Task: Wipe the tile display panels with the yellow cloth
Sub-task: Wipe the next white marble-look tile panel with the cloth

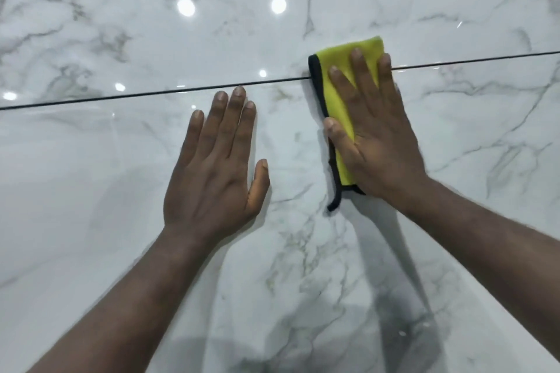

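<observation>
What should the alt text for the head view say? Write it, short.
A right hand presses a folded yellow cloth with black edging flat across the dark seam between two glossy white marble-patterned tile panels. The left hand rests flat, fingers straight, on the lower panel beside it.

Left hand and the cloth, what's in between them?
Just bare shiny tile. In the head view, nothing else lies between the left hand and the cloth, and they don't touch.
</observation>
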### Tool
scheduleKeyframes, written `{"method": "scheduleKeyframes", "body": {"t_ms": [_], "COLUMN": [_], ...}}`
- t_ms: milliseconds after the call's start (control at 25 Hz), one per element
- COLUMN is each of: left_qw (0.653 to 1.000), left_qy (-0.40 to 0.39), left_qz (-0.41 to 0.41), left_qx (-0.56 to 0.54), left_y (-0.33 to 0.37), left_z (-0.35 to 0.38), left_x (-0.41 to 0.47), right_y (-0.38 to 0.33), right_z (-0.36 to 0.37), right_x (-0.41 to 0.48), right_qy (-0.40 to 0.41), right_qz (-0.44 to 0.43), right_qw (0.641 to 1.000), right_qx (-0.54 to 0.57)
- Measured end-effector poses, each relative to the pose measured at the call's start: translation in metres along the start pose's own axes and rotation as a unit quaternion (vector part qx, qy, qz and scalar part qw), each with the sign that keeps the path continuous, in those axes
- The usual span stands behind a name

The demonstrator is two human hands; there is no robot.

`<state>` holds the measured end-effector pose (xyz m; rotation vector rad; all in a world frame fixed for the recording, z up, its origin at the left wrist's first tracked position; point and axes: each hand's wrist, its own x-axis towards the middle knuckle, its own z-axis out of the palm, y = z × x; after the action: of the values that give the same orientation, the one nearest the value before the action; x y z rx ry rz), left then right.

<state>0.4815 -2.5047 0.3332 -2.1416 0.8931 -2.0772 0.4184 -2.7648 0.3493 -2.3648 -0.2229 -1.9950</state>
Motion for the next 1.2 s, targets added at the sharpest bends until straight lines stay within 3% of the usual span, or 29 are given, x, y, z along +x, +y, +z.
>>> {"method": "scheduleKeyframes", "body": {"t_ms": [80, 160, 240, 440, 600, 760, 840, 1040, 1200], "left_qw": [1.0, 1.0, 1.0, 1.0, 1.0, 0.999, 0.999, 0.998, 0.998], "left_qy": [0.0, 0.002, 0.002, -0.011, -0.027, -0.045, -0.045, -0.043, -0.038], "left_qz": [0.001, 0.002, 0.003, 0.007, 0.01, 0.021, 0.024, 0.033, 0.034], "left_qx": [0.006, 0.01, 0.009, 0.009, 0.001, -0.007, -0.019, -0.03, -0.028], "left_y": [0.001, 0.0, 0.0, -0.001, -0.001, -0.003, -0.003, -0.005, -0.003], "left_z": [0.002, 0.002, 0.004, 0.001, -0.002, -0.004, -0.005, -0.003, -0.003], "left_x": [-0.002, -0.003, -0.003, -0.005, -0.003, -0.003, -0.003, -0.003, -0.006], "right_y": [-0.016, -0.018, 0.0, -0.008, -0.033, -0.052, -0.06, -0.056, -0.06], "right_z": [0.009, 0.012, 0.005, 0.001, -0.009, -0.015, -0.008, -0.01, -0.007], "right_x": [-0.014, -0.044, -0.061, -0.012, -0.051, -0.072, -0.074, -0.09, -0.107], "right_qy": [0.002, -0.034, -0.05, -0.033, -0.093, -0.054, -0.037, -0.016, -0.028], "right_qz": [0.0, -0.081, -0.108, 0.105, 0.073, 0.167, 0.193, 0.182, 0.192], "right_qw": [1.0, 0.996, 0.992, 0.994, 0.993, 0.981, 0.979, 0.983, 0.979], "right_qx": [0.001, -0.022, -0.045, 0.026, 0.022, -0.085, -0.051, 0.002, -0.062]}}
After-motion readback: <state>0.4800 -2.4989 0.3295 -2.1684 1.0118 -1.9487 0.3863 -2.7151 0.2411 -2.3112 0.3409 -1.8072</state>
